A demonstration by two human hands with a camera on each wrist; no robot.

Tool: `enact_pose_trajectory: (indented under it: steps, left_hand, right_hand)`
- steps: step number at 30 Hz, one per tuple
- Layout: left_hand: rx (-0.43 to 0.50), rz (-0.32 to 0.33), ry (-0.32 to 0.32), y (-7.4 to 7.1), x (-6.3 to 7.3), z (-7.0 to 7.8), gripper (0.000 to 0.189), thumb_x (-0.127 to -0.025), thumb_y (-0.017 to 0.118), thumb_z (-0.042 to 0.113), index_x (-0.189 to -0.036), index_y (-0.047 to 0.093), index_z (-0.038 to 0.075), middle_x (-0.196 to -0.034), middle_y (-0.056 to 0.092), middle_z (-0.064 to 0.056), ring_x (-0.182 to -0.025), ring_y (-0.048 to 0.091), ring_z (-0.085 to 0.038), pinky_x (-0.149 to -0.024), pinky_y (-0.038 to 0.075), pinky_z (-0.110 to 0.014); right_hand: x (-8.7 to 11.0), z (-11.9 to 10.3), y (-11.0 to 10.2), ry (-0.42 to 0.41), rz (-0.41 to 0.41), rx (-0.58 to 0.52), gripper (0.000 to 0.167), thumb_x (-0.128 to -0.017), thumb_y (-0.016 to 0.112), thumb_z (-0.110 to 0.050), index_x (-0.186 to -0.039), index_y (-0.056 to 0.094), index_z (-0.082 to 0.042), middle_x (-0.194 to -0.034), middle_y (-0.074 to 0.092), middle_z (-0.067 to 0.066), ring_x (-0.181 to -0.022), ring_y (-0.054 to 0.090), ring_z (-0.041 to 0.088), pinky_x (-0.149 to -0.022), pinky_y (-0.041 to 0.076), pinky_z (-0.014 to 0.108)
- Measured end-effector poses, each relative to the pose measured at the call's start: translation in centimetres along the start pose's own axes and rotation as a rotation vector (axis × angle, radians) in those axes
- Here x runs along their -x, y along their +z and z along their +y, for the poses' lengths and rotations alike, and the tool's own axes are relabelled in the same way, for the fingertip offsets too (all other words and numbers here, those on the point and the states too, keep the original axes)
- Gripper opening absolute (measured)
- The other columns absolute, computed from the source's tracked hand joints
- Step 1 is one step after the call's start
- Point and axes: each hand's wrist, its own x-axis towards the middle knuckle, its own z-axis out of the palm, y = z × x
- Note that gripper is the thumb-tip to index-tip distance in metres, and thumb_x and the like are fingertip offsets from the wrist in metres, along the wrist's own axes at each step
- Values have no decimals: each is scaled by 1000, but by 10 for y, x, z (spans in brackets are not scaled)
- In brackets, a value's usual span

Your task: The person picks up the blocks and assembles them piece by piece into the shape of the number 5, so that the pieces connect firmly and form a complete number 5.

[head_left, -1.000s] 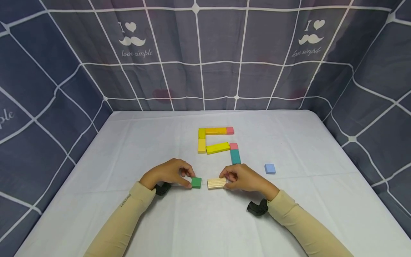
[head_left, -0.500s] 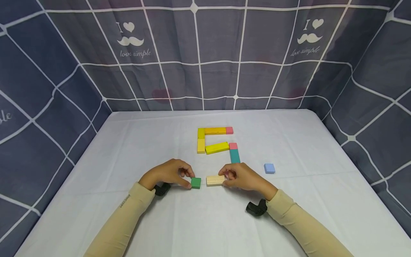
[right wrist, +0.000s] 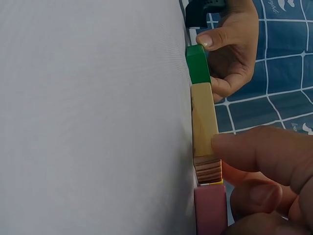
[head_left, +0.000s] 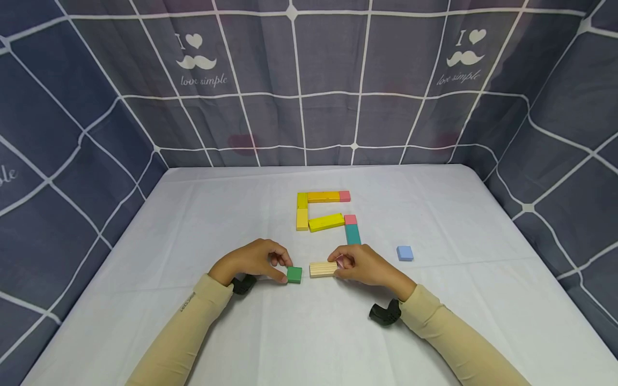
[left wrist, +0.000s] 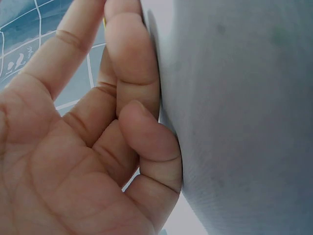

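Thumb and fingers of my left hand pinch a small green block lying on the table. To its right, a plain wooden block with a grooved top is held between the thumb and fingers of my right hand. A narrow gap separates the two blocks in the head view. Beside the wooden block's end, a pink block shows in the right wrist view, close to my right fingers. In the head view my right hand mostly covers it. The left wrist view shows the palm and curled fingers, with the green block hidden.
Farther back, yellow blocks, an orange block and a pink block form a bent line. A tilted yellow block leads to a pink block and teal block. A blue block lies right.
My right hand has slid the wooden block slightly left and a little away from me. The left hand and green block look almost still. More of the pink block shows between my right fingers.
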Motion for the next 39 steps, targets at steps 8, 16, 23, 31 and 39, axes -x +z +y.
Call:
enact_pose_trajectory:
  steps: [8,16,23,31,39]
  left_hand:
    - [5,-3,-1,0,0,0,22,-84,94,14,-101,80,13,-98,73,7,-89,57,-15,-83,49,-28]
    - [6,-5,2,0,1,2,22,-84,93,14,-102,80,12,-99,74,6,-90,58,-15,-84,49,-28]
    - [-5,-13,1,-1,1,3,22,-84,92,13,-103,80,12,-99,73,7,-91,58,-15,-86,50,-28]
    - [-5,-18,35,0,1,3,21,-86,91,12,-104,80,12,-99,73,7,-90,58,-14,-84,50,-26]
    - [-3,-5,47,0,1,3,20,-86,90,12,-103,80,11,-98,73,6,-88,59,-13,-82,50,-25]
  right_hand:
    - [0,0,1,4,20,15,26,-93,83,-6,-118,77,-4,-68,46,-9,-63,42,5,-62,34,22]
    - [0,0,0,5,13,9,27,-94,83,-8,-120,77,-4,-69,47,-8,-64,43,5,-61,34,21]
    - [2,0,-7,-4,3,-37,30,-95,82,-7,-124,75,-1,-68,46,-8,-64,44,6,-61,35,21]
    - [3,5,-19,-19,2,-133,29,-95,80,-5,-123,75,2,-71,49,-6,-64,43,7,-62,35,22]
    - [5,12,-34,-24,20,-167,29,-96,77,-2,-123,73,6,-80,57,-1,-66,44,9,-63,35,22]
